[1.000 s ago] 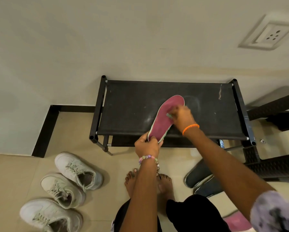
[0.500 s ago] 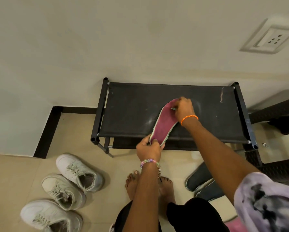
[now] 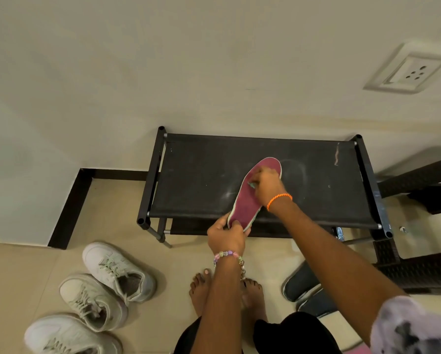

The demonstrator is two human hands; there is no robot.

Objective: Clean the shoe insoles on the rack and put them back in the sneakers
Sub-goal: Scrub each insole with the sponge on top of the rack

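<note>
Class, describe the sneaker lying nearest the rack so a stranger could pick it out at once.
Find the black shoe rack against the wall. On the tiled floor at its left foot lie three pale sneakers in a diagonal row. Yours is the nearest sneaker, topmost, closest to the rack's leg.

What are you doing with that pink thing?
A person is cleaning a pink insole over the black rack. The left hand holds the insole by its near end. The right hand presses something small, maybe a cloth, against the insole near its far end. Three white sneakers sit on the floor to the left, and the insole is not yet in any of them.
</note>
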